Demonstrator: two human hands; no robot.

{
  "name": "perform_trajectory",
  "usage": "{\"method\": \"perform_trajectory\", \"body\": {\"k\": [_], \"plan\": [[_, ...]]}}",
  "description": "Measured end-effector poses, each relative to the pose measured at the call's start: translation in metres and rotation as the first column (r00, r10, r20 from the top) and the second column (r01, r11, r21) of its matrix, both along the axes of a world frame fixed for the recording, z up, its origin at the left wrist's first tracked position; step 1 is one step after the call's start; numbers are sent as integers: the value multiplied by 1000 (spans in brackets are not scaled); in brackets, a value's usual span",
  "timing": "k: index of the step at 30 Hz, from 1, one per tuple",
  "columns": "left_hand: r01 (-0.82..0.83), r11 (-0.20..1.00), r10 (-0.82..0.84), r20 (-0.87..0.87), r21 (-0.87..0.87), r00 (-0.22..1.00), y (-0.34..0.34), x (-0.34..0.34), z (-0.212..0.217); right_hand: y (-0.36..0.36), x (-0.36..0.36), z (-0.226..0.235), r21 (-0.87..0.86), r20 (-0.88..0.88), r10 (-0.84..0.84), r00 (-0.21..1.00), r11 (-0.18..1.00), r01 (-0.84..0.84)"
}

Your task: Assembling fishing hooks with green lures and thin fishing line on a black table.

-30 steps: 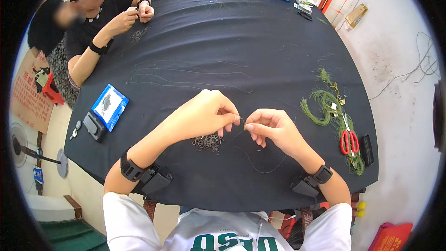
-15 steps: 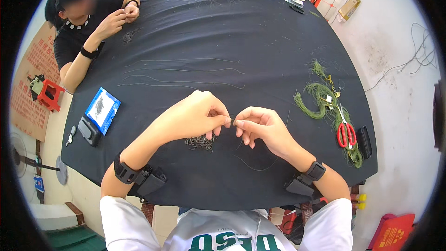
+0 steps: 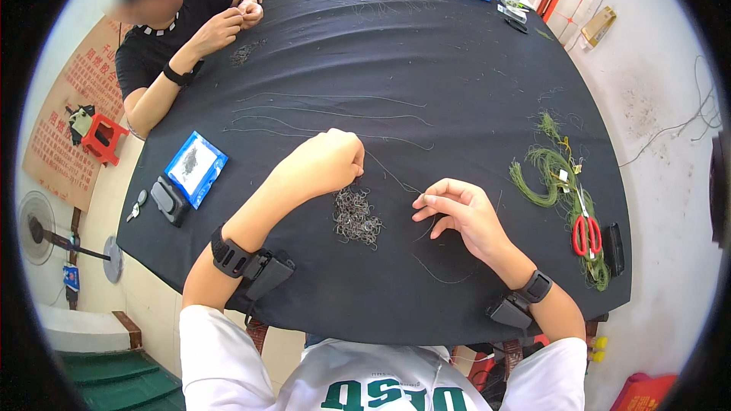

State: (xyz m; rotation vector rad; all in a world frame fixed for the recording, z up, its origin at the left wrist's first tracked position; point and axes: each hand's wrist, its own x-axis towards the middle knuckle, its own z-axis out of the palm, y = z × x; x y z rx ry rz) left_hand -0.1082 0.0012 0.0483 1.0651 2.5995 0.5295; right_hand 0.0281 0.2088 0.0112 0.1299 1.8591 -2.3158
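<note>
A thin green line runs taut between my two hands above the black tablecloth. My left hand is closed on one end of it, knuckles up, its fingertips mostly hidden. My right hand pinches the line between thumb and forefinger; a small dark piece at the fingertips, perhaps a hook, is too small to make out. The line's loose tail curls on the cloth below my right hand. Just below my left hand lies a heap of small dark metal fishing hooks.
Several cut lines lie stretched out beyond my hands. At right are a green line bundle, red-handled scissors and a black case. A blue packet and black case lie left. A person works at far left.
My hands have moved apart, the left going up and away from the right, drawing the line out between them. The hook heap has come into fuller view. The whole view has shifted slightly.
</note>
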Motion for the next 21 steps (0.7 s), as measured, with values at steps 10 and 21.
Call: {"method": "perform_trajectory", "body": {"k": [10, 21], "plan": [[42, 997, -34, -139, 57, 990, 3, 5, -13, 4, 0, -3, -14, -14, 26, 1000, 1000, -27], [3, 989, -23, -128, -151, 992, 3, 11, 0, 5, -1, -5, -8, -12, 37, 999, 999, -37]]}}
